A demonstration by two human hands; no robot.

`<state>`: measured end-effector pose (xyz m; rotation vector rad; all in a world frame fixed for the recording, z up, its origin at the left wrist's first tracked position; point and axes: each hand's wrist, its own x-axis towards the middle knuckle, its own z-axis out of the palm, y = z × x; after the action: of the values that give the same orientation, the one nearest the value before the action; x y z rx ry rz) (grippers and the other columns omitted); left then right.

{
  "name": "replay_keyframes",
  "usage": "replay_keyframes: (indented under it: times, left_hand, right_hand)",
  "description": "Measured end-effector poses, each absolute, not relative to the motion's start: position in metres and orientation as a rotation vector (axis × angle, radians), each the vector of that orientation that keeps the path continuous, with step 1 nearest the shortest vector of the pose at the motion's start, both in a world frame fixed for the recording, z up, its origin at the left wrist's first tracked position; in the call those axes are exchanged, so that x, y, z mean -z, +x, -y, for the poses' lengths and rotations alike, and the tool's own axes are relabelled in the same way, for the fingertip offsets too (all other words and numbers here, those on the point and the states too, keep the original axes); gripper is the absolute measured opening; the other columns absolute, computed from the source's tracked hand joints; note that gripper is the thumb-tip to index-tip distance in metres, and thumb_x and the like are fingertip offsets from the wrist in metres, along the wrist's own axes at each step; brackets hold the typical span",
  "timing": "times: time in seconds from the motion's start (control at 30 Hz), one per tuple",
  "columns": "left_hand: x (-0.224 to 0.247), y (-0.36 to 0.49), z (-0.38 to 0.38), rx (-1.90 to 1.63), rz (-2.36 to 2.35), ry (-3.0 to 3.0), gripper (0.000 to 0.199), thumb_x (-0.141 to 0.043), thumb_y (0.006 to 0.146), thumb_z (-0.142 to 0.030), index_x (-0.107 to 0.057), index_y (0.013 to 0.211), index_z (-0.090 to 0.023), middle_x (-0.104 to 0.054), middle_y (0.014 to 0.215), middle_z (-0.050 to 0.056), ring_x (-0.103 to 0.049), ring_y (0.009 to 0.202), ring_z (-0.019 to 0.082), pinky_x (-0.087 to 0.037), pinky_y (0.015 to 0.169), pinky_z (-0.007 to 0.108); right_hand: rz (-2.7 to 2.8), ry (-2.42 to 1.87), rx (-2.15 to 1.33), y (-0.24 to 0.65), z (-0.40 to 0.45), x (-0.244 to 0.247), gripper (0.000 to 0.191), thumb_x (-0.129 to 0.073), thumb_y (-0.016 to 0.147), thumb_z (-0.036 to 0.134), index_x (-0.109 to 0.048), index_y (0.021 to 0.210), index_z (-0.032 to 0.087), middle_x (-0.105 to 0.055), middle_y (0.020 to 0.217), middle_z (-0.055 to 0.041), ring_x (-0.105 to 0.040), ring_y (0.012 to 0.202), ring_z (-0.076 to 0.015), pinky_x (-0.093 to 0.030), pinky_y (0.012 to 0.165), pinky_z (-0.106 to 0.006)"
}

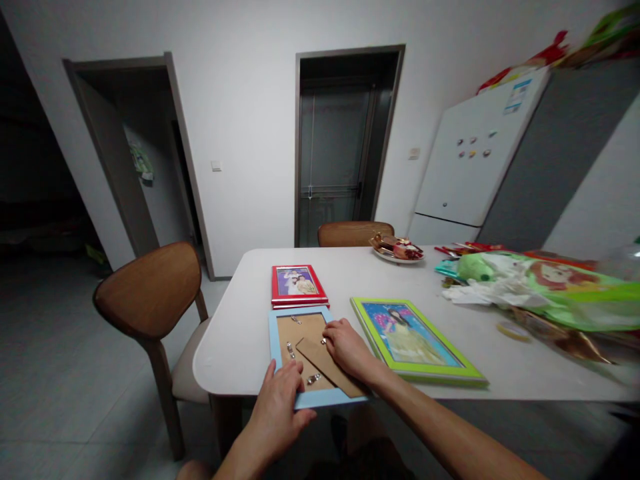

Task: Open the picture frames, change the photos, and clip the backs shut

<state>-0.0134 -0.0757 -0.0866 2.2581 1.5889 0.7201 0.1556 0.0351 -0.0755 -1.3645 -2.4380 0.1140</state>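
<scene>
A light-blue picture frame (275,340) lies face down at the table's near edge, its brown backing board (310,327) facing up. A brown stand leg (320,361) runs slantwise across the board. Several small metal clips (291,350) sit around the backing. My left hand (283,393) grips the frame's lower left side, with the fingers bent over it and the thumb at the near edge. At the right side of the backing, my right hand (347,347) has its fingers curled together on a metal clip (323,341), which they partly hide.
Red picture frames (274,287) are stacked beyond the blue one. A green picture frame (435,370) lies to the right. Farther off are a plate (400,259) and a heap of bags (565,293). A wooden chair (150,290) stands left of the white table (225,347).
</scene>
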Motion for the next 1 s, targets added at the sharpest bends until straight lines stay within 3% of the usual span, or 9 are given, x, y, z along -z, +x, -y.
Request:
replay_keyframes:
  times: [0.4, 0.67, 1.0]
  left_hand:
    - [0.083, -0.011, 0.077, -0.719, -1.618, 2.232, 0.041, -0.065, 0.060, -0.025, -0.052, 0.098, -0.020, -0.055, 0.111, 0.009, -0.042, 0.113, 0.024, -0.016, 0.101, 0.049]
    - [0.079, -0.010, 0.080, -0.724, -1.618, 2.198, 0.041, -0.064, 0.060, -0.022, -0.052, 0.099, -0.018, -0.055, 0.112, 0.010, -0.042, 0.113, 0.024, -0.015, 0.101, 0.049]
    - [0.089, -0.011, 0.080, -0.722, -1.605, 2.242, 0.046, -0.064, 0.060, -0.021, -0.048, 0.103, -0.018, -0.054, 0.114, 0.010, -0.040, 0.114, 0.023, -0.015, 0.101, 0.050]
  right_hand:
    - [2.308, -1.304, -0.197, 0.167, -0.040, 0.086, 0.023, -0.044, 0.073, 0.019, -0.066, 0.068, 0.015, -0.056, 0.091, -0.0073, -0.047, 0.089, -0.0174, -0.034, 0.080, -0.026]
    - [2.349, -1.343, -0.188, 0.142, -0.050, 0.073, 0.028, -0.042, 0.077, 0.026, -0.063, 0.094, 0.016, -0.061, 0.093, -0.0081, -0.051, 0.088, -0.0174, -0.034, 0.076, -0.025]
    - [2.216, -1.573, -0.263, 0.087, -0.093, 0.090, 0.020, -0.049, 0.074, 0.031, -0.065, 0.074, 0.019, -0.066, 0.075, -0.0052, -0.057, 0.070, -0.0150, -0.032, 0.055, -0.022]
